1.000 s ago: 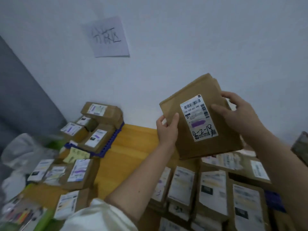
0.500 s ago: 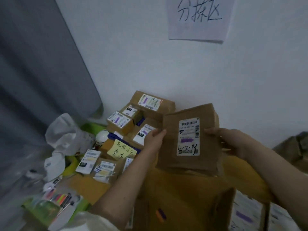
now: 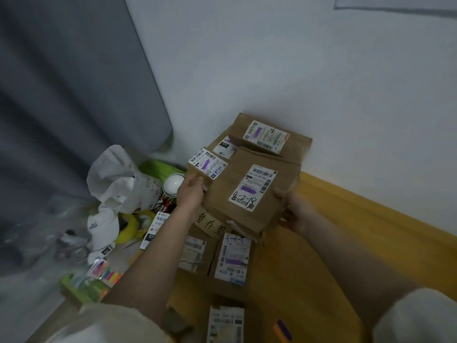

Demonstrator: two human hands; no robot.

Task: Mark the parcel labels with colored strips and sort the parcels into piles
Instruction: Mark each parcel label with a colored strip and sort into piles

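While being lowered over the pile against the wall, the flat cardboard parcel (image 3: 249, 194) is being clamped at opposite edges by the left hand (image 3: 191, 193) and right hand (image 3: 294, 209); it is appearing light, stiff and easily handled by its edges.

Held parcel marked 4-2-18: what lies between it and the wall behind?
In the head view, two more cardboard parcels: a long box with a purple-striped label against the wall, and a lower parcel partly hidden behind the held parcel.
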